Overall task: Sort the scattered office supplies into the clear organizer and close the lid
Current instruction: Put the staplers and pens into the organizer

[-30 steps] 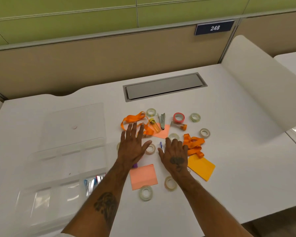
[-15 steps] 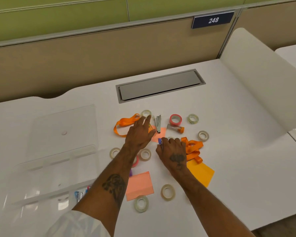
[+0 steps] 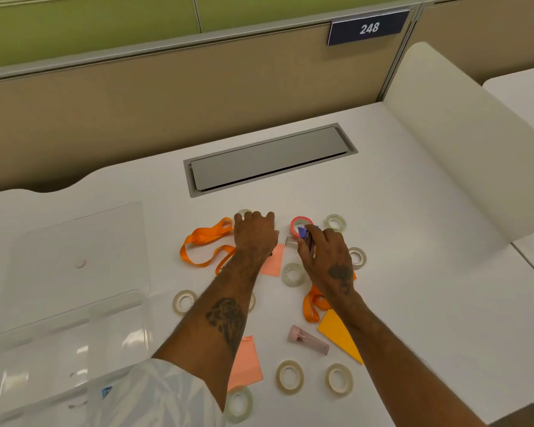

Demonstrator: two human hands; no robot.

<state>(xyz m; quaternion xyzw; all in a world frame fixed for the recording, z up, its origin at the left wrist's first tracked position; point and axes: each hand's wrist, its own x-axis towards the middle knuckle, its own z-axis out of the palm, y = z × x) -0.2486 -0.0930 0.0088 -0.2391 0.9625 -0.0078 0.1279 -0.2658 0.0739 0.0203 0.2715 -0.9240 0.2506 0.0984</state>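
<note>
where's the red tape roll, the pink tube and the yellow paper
red tape roll (image 3: pixel 293 227): head view, left of ring
pink tube (image 3: pixel 309 339): head view, middle of body
yellow paper (image 3: pixel 336 335): head view, middle of sheet

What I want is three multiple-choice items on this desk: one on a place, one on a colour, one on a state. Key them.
1. The clear organizer lies: A left of the scattered supplies; B right of them; C behind the cable hatch.
2. The lanyard beside the left hand is: A green; B orange; C black.
3. The right hand: A lies flat; B is out of view; C grips a small blue item.
Key: 1 A, it sits at the view's left; 2 B, its loops are orange; 3 C, the hand curls round it.
</note>
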